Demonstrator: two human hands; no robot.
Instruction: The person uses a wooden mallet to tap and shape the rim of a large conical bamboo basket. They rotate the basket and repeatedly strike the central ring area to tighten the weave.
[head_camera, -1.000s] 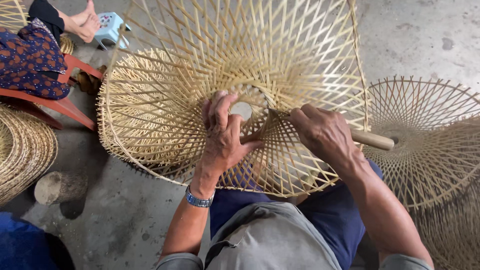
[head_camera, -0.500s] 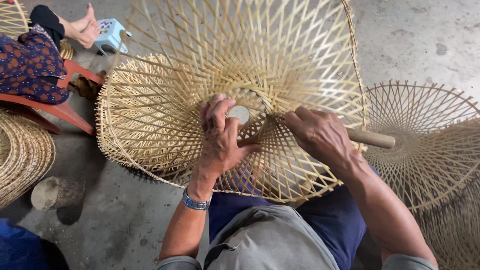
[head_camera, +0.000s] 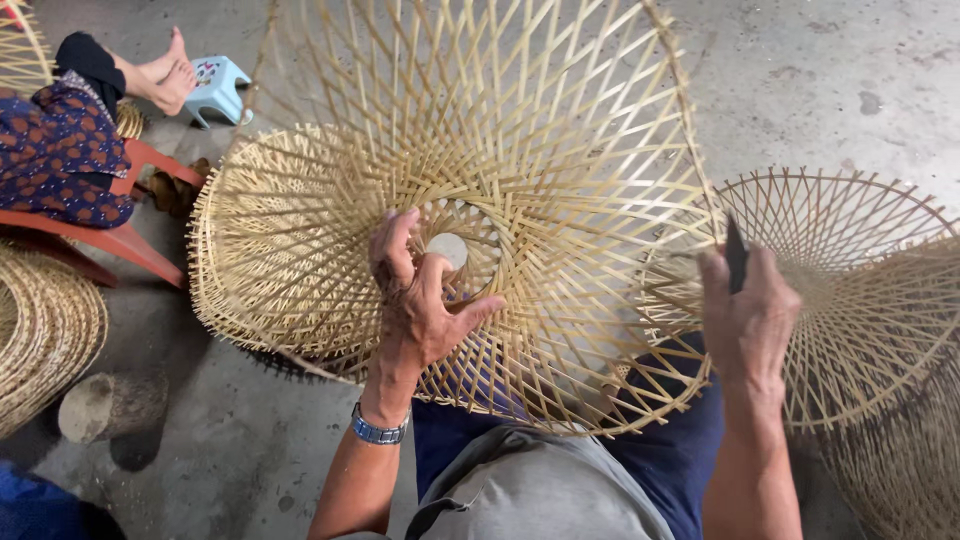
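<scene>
Presently, weaving step, by my reading | bamboo frame (head_camera: 560, 200) lay on the lap | left hand (head_camera: 420, 295) gripped its centre ring | right hand (head_camera: 752, 310), at the frame's right rim, clenched round a dark-bladed tool (head_camera: 736, 256) | second frame (head_camera: 860, 290) crowded that rim; floor (head_camera: 830, 90) beyond lay open | next move called for bringing the tool back to the centre ring.
</scene>
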